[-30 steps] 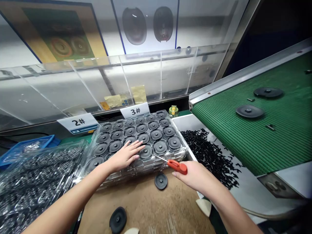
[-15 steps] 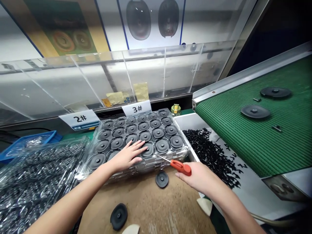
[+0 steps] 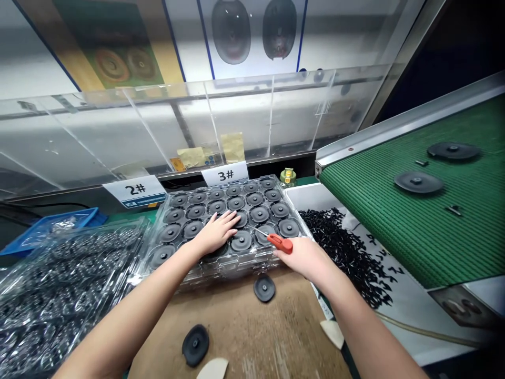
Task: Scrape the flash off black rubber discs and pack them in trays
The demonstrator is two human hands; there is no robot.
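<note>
A clear plastic tray [image 3: 256, 258] holds rows of dark grey rounded discs, each with a small central stub. My left hand [image 3: 215, 234] lies over the tray with its fingers outstretched. Its fingertips rest at a disc [image 3: 241, 218] in the second row from the front, and the palm hides some neighbours. In my right hand [image 3: 302, 255] is a red-handled tool with a thin metal shaft [image 3: 280, 242]. The shaft points left, over the tray beside a front-row disc [image 3: 265, 235]; whether its tip touches anything I cannot tell.
Two loose discs [image 3: 264, 288] [image 3: 195, 345] lie on the brown board [image 3: 244, 326]. Small black parts [image 3: 347, 252] are heaped on a white surface at right. Beyond runs a green conveyor [image 3: 379, 210] carrying discs. Clear trays [image 3: 71, 279] and a blue bin [image 3: 27, 234] are at left.
My left hand has shifted away from me, from a front-row disc to the second row. My right hand has carried the red-handled tool forward and slightly left. The view has shifted slightly.
</note>
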